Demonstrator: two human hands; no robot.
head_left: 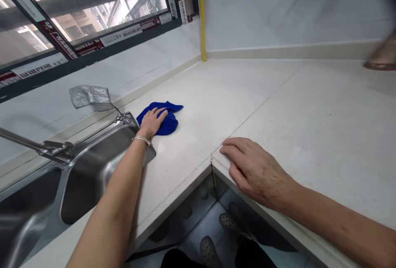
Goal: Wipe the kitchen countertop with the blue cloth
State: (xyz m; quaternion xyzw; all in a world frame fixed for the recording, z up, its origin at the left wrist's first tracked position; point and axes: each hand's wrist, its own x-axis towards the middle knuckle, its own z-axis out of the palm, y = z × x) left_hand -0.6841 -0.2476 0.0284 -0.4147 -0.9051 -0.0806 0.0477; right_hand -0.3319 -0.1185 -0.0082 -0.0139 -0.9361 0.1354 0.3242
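My left hand point(151, 122) presses down on a crumpled blue cloth point(168, 123), with the fingers bent over its near side. The cloth lies on the pale countertop point(194, 144), right beside the far corner of the steel sink point(93, 181). A bracelet circles my left wrist. At the inner corner of the counter, my right hand point(256, 169) rests on the front edge, its fingers loosely bent on the surface and its thumb apart from them. I see nothing in that hand.
A faucet point(55, 150) reaches over the double sink. Behind the sink, silvery wrap covers a small fitting point(91, 97). A yellow pipe point(202, 16) stands in the wall corner beside the window point(93, 41). A blurred brown object point(382, 57) sits at far right.
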